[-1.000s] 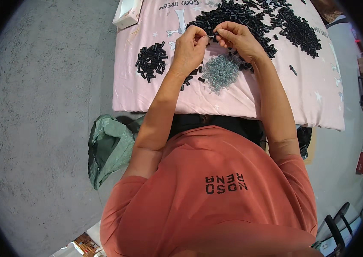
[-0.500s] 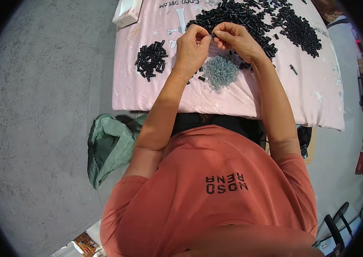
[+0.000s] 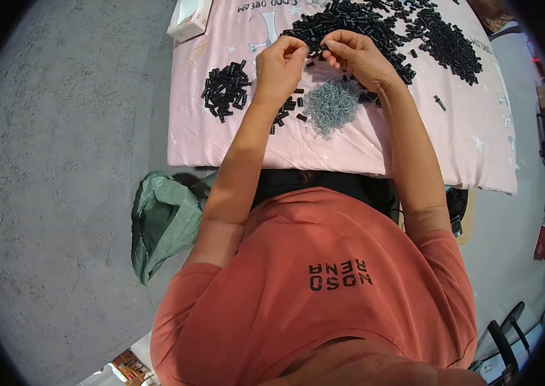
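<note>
- The pink cloth [image 3: 201,141] is brightly lit.
- A soft shadow is cast on it beside the right forearm [image 3: 414,141].
- Small glints are given by the silvery pieces [image 3: 331,106].
- Corners are blackened; straight edges are bent.

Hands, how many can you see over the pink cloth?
2: the left hand, to the right of the small black pile, and the right hand, over the near side of the big black heap. Some fingers are hidden, but no other hands show.
</note>
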Action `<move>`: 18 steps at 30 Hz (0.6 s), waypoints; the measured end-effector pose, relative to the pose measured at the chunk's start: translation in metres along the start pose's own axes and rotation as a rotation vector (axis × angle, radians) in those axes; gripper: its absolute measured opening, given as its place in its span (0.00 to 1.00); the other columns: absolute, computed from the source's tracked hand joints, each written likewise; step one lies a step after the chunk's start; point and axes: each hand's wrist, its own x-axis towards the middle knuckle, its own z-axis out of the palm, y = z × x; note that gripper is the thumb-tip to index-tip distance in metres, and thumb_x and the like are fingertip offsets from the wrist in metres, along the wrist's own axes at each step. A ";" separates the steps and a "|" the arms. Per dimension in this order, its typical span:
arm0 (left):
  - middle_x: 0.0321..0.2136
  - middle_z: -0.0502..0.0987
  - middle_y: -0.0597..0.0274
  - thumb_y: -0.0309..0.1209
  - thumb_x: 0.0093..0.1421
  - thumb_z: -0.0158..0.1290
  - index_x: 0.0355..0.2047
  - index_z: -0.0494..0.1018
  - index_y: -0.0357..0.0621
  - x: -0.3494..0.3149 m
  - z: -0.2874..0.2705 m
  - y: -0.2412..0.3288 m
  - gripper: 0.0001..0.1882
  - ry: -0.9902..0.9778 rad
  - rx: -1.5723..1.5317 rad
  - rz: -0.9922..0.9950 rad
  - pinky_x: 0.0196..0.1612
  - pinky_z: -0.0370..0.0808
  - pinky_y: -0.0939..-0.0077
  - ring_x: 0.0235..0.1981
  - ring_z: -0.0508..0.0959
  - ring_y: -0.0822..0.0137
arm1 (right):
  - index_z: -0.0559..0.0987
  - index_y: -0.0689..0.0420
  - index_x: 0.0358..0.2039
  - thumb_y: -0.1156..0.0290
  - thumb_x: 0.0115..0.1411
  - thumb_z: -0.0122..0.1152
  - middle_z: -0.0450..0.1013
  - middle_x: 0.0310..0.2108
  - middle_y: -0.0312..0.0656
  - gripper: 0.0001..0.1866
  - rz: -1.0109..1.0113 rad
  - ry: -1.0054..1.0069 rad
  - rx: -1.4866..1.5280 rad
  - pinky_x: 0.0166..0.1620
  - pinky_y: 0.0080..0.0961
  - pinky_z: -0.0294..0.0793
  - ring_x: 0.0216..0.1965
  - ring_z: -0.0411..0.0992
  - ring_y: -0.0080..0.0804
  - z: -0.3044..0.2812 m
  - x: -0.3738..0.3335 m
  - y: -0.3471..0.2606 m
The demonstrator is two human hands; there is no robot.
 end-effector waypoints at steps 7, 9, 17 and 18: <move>0.26 0.77 0.56 0.26 0.50 0.58 0.31 0.78 0.41 -0.005 0.004 -0.021 0.07 -0.128 0.492 0.157 0.35 0.74 0.68 0.29 0.78 0.60 | 0.76 0.62 0.42 0.71 0.63 0.56 0.75 0.32 0.37 0.10 -0.018 0.098 -0.009 0.36 0.13 0.73 0.30 0.72 0.18 -0.002 -0.001 -0.001; 0.26 0.76 0.56 0.26 0.50 0.58 0.31 0.78 0.42 -0.006 0.007 -0.022 0.07 -0.106 0.532 0.193 0.38 0.73 0.64 0.32 0.77 0.56 | 0.76 0.62 0.42 0.72 0.63 0.56 0.75 0.32 0.37 0.10 -0.016 0.094 -0.007 0.36 0.13 0.73 0.31 0.72 0.19 -0.002 -0.002 -0.002; 0.28 0.76 0.55 0.28 0.49 0.59 0.29 0.76 0.41 -0.009 0.006 -0.008 0.06 -0.178 0.650 0.169 0.39 0.72 0.61 0.33 0.77 0.54 | 0.76 0.63 0.43 0.73 0.63 0.55 0.75 0.32 0.37 0.09 0.005 0.082 -0.007 0.36 0.13 0.74 0.30 0.72 0.18 -0.004 -0.001 -0.001; 0.28 0.76 0.55 0.28 0.49 0.59 0.29 0.76 0.41 -0.008 0.006 -0.008 0.06 -0.177 0.650 0.168 0.39 0.72 0.61 0.33 0.77 0.54 | 0.76 0.62 0.43 0.73 0.64 0.55 0.74 0.33 0.35 0.10 0.015 0.074 -0.020 0.37 0.12 0.73 0.31 0.71 0.17 -0.004 -0.001 -0.002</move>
